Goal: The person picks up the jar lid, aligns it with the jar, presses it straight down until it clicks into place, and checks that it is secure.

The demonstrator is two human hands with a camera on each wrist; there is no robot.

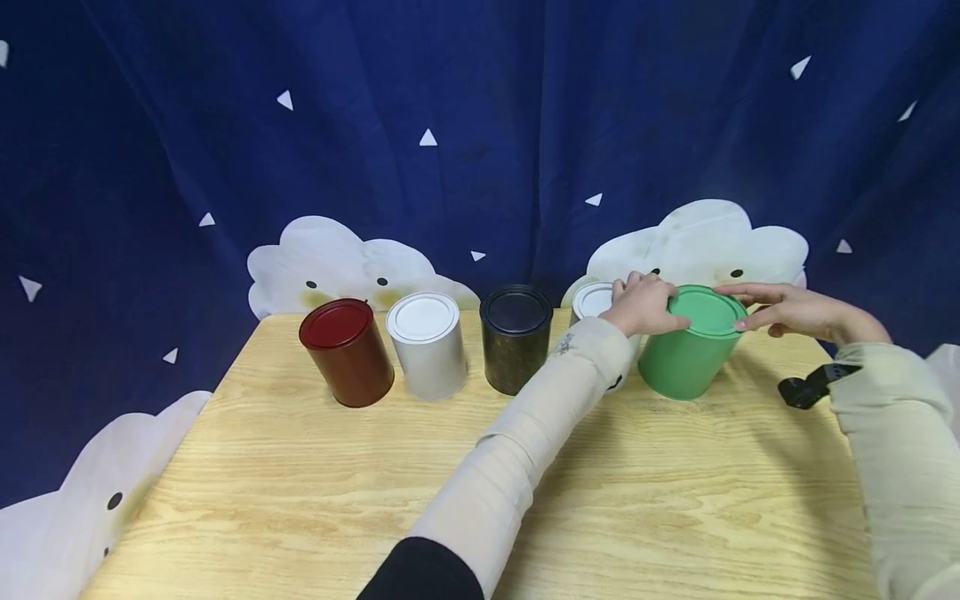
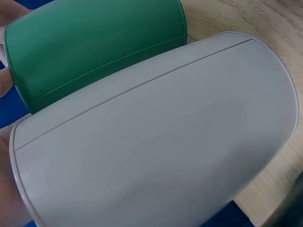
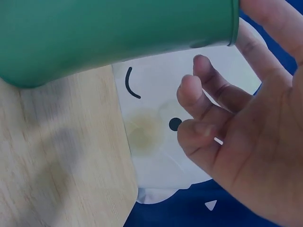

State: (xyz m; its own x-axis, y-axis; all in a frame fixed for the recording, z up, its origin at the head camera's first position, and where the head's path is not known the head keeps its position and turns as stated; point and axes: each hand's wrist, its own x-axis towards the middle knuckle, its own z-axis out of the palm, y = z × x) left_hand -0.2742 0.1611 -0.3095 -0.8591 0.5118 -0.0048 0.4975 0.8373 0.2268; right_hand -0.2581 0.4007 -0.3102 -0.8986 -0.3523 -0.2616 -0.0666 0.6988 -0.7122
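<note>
A green lidded can [image 1: 682,358] stands towards the right of the table, between both hands. On the left side of its lid, my left hand [image 1: 643,307] grips the rim, with the thumb on the near edge. My right hand [image 1: 802,312] holds the opposite side of the rim with thumb and forefinger; its other fingers are bent away from the can in the right wrist view. Just left of the green can is a white can [image 1: 592,298], partly hidden by my left hand and sleeve. Its plain side fills much of the left wrist view.
Left of these, a black can [image 1: 516,350], another white can [image 1: 431,350] and a dark red can [image 1: 348,354] form a row along the table's back. The wooden table [image 1: 300,492] meets a blue curtain [image 1: 480,108] with cloud shapes. A black wrist camera [image 1: 813,385] juts from my right sleeve.
</note>
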